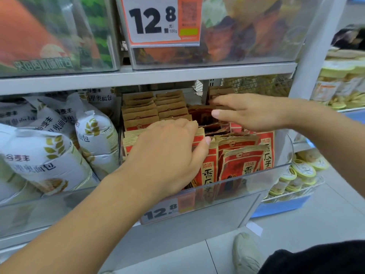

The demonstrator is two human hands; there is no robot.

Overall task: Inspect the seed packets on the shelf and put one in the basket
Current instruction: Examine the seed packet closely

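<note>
Red and tan seed packets (240, 163) stand upright in rows inside a clear bin (246, 186) on the lower shelf. More tan packet tops (156, 107) fill the back rows. My left hand (167, 153) lies over the front left packets, fingers curled over their tops and thumb against a packet's face. My right hand (250, 111) reaches in above the rear packets, its fingers stretched out to the left. No basket is in view.
White bread bags (49, 151) fill the bin to the left. A price tag reading 12.8 (161, 211) hangs on the bin front, and a larger one (158, 20) above. Stacked tubs (302, 171) sit on a neighbouring shelf at right. My shoe (246, 252) is on the floor.
</note>
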